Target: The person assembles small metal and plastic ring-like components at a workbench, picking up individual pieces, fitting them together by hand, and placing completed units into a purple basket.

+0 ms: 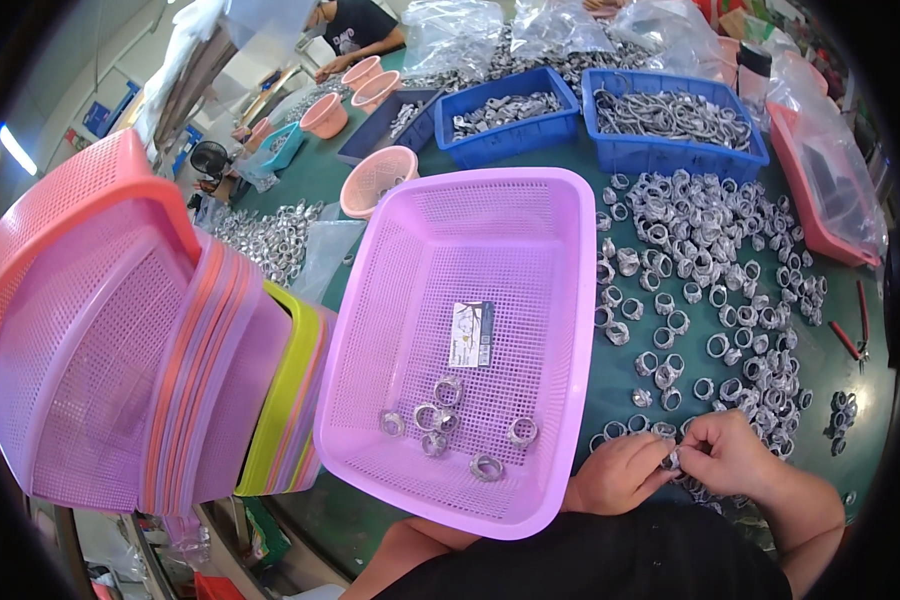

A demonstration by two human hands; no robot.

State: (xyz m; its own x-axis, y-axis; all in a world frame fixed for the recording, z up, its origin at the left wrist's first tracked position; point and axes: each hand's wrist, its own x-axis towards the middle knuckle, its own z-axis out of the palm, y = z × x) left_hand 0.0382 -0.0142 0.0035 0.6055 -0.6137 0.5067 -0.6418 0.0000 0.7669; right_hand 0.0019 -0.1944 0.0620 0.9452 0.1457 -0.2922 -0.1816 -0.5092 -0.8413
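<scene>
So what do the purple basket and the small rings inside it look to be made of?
Purple basket: looks like moulded plastic, given its even pastel colour, slight sheen and fine perforated mesh walls and floor. Rings: probably metal, silver-grey with bright glints, like the ring between both hands; the exact metal cannot be told.
</scene>
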